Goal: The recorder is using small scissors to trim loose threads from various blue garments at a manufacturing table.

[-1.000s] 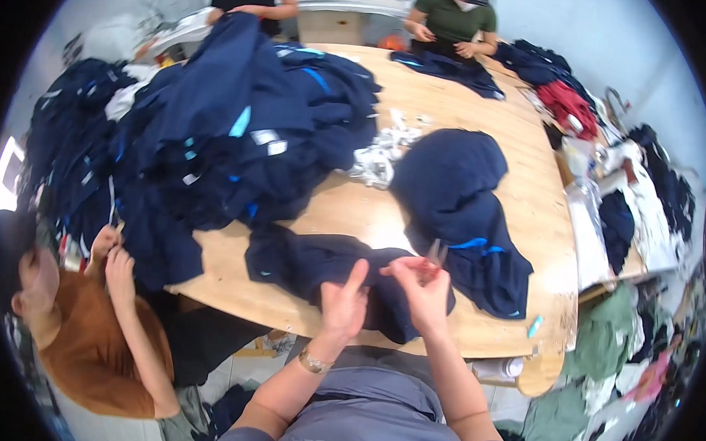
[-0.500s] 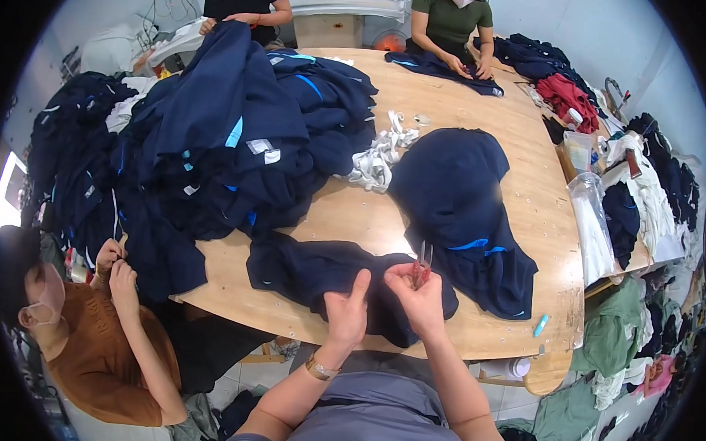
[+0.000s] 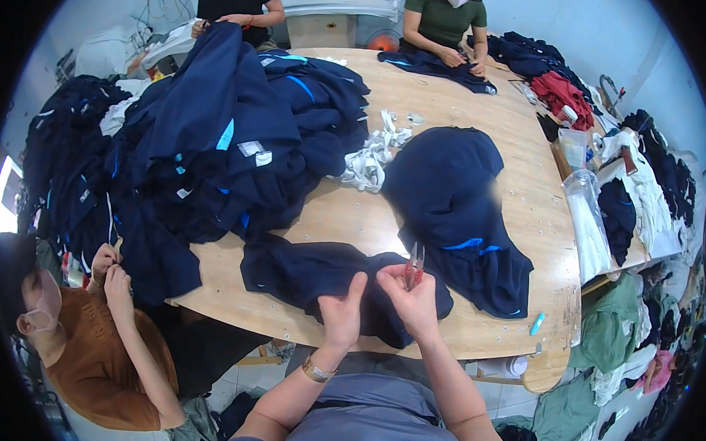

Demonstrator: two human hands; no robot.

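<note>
Near the table's front edge a navy garment (image 3: 308, 269) lies bunched under my two hands. My left hand (image 3: 339, 312) grips its near side, thumb raised; its other fingers are hidden by the cloth. My right hand (image 3: 411, 302) is closed around thread snips (image 3: 415, 271) with red handles, blades pointing up and away from me. Its thumb and forefinger are pressed together over the garment; anything pinched between them is too small to make out. Just beyond, a second navy garment (image 3: 448, 177) with bright blue trim is spread on the table.
A big heap of navy garments (image 3: 216, 130) covers the table's left side, beside tangled white strips (image 3: 367, 163). A light blue marker-like stick (image 3: 537, 324) lies at right. One co-worker (image 3: 108, 344) sits at left; two others stand across the wooden table (image 3: 536, 203).
The snips have tilted slightly, so their blades and red handles show more clearly above my right hand. My left hand keeps its place on the garment. The whole view has shifted slightly.
</note>
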